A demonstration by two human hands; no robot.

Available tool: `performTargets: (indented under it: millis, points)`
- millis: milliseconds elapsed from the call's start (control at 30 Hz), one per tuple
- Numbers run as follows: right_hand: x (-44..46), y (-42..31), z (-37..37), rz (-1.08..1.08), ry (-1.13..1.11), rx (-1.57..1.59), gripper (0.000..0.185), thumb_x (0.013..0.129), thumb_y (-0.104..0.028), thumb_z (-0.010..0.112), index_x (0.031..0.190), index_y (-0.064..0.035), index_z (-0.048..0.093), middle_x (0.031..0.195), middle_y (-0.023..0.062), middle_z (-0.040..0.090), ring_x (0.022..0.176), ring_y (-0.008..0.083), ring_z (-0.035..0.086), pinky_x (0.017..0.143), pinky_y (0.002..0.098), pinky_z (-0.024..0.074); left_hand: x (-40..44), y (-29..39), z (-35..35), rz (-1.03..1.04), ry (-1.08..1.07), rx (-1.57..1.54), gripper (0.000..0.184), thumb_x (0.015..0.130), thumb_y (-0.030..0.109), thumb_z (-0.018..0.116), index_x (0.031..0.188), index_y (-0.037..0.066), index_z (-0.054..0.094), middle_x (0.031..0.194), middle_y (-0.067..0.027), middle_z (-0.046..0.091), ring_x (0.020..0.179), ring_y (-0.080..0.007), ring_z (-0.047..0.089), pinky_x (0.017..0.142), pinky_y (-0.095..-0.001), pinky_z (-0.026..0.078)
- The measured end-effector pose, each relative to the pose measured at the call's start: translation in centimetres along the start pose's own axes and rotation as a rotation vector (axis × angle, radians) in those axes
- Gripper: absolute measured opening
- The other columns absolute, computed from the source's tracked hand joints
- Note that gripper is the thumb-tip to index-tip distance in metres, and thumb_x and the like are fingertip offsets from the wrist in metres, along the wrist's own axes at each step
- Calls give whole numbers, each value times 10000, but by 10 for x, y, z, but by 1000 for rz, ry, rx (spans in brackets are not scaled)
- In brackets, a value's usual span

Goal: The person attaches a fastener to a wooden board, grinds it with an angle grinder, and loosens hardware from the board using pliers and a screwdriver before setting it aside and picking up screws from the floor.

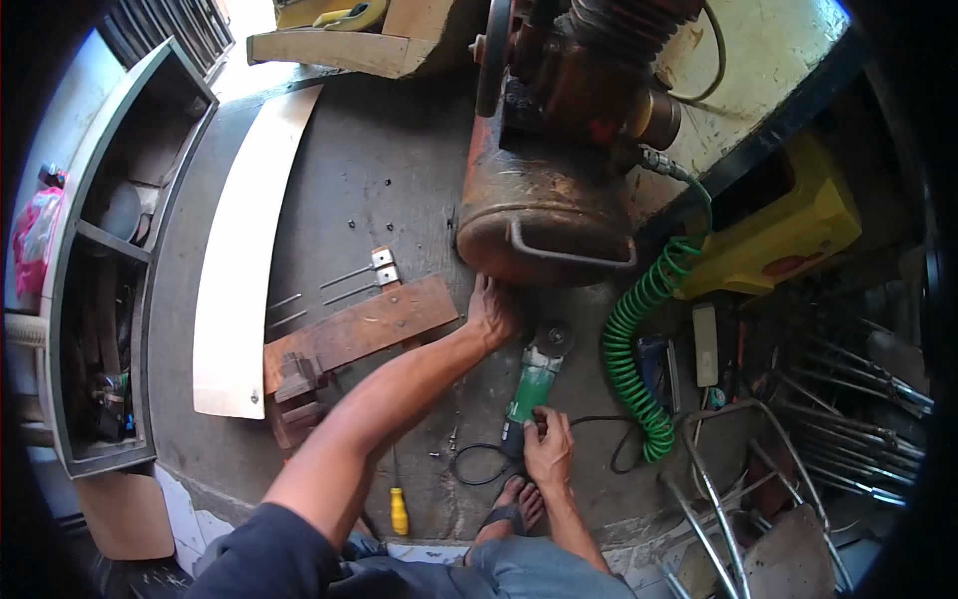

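So the right hand (pixel 550 449) is down at the back end of the green angle grinder (pixel 533 387), fingers bent in close to the dark rear of the body. Can't tell from here if that grip is actually closed on it or just resting there. Being at the tail end makes sense to me, since it puts the whole body between the fingers and the disc (pixel 554 339). The grinder itself is lying on the floor (pixel 419 200), disc end pointing away from the sandaled foot (pixel 514 504), which looks like the safer way round. Its black cord (pixel 477 467) seems to loop near the foot, so that bit could snag.

The left hand (pixel 491 311) is stretched out to the lower edge of the rusty compressor tank (pixel 544 235). Fingertips are hidden by the tank, so no clue if they're clenched or just leaning. My guess is it's there for support or to feel underneath.

Further out, the green coiled hose (pixel 621 349) hangs off the compressor's fitting to the right of the grinder, probably coiled so the slack stays bunched up. Over on the left there's a rusty plank (pixel 369 334) with a vise (pixel 299 384) at its near end, a long pale curved panel (pixel 239 250) flat beside it, and a yellow-handled screwdriver (pixel 399 511) within easy reach.
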State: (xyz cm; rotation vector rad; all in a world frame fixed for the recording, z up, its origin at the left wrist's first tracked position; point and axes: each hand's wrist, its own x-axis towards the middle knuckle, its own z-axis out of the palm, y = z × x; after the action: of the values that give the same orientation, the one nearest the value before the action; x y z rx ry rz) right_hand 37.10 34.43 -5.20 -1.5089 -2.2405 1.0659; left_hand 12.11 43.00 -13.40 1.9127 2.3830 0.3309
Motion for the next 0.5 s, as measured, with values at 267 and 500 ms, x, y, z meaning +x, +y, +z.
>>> performTargets:
  millis: [267, 500]
  points:
    - [-23, 3, -24, -10, -122, 152, 274, 910, -93, 667, 1173, -20, 646, 1040, 167, 639, 916, 325, 674, 806, 418, 544, 56, -22, 108, -253, 211, -203, 549, 882, 310, 621, 1380, 82, 584, 1432, -198, 550, 1343, -413, 481, 1114, -536, 359]
    - [-20, 32, -36, 50, -93, 132, 229, 939, -113, 636, 1150, -28, 666, 1054, 156, 647, 912, 303, 682, 762, 375, 558, 24, -20, 47, -194, 410, -94, 433, 868, 258, 614, 1245, 51, 663, 1266, -218, 636, 1210, -441, 550, 998, -542, 440]
